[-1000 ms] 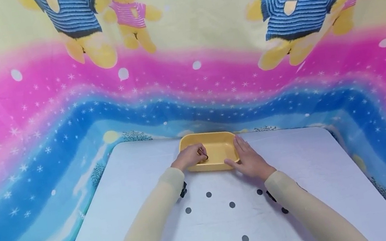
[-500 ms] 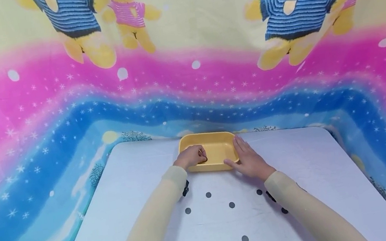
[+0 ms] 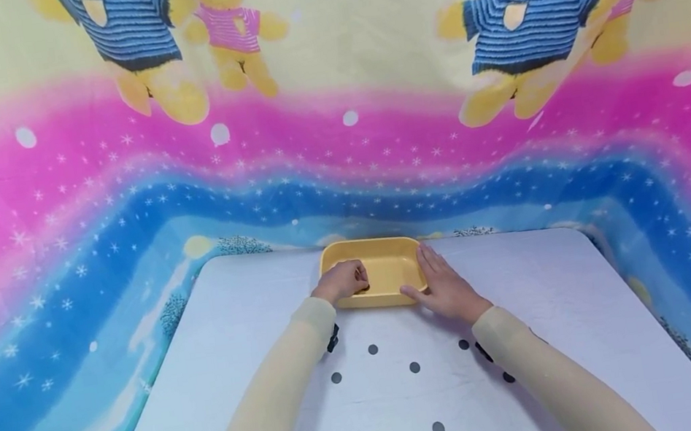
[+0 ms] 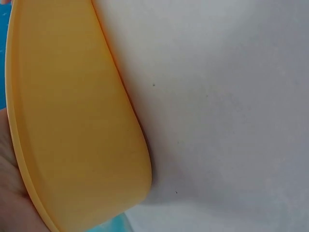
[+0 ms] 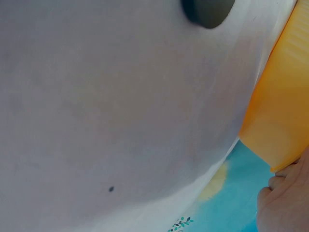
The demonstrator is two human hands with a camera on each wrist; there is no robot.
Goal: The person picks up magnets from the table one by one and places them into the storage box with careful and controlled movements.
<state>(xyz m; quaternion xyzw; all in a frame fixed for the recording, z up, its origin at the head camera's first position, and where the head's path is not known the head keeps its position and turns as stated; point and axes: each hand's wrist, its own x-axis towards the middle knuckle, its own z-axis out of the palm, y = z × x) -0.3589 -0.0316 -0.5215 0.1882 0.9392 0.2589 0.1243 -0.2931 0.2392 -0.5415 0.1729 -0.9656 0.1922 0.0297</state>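
Note:
A yellow plastic box (image 3: 384,299), rectangular with rounded corners, stands at the table's far edge in the head view. My left hand (image 3: 343,281) reaches over its near left rim. Between thumb and fingertips it pinches a small dark disc (image 3: 366,288), low inside the box and mostly covered by the fingers. Along the right end of the box lies my right hand (image 3: 450,292), fingers straight and thumb spread over the near rim. The left wrist view has the box's side wall (image 4: 77,121) beside part of the hand (image 4: 12,179). Fingers touch a box corner in the right wrist view.
Several flat dark grey discs lie scattered on the white tabletop, among them a middle disc (image 3: 415,368) and a nearer disc (image 3: 438,428). One disc (image 3: 509,377) is close under the right forearm. A patterned cloth (image 3: 356,199) hangs right behind the box.
The left hand has shifted very slightly, and the dark disc at its fingertips sits a little lower and further left in the box. The right hand and loose discs stay put.

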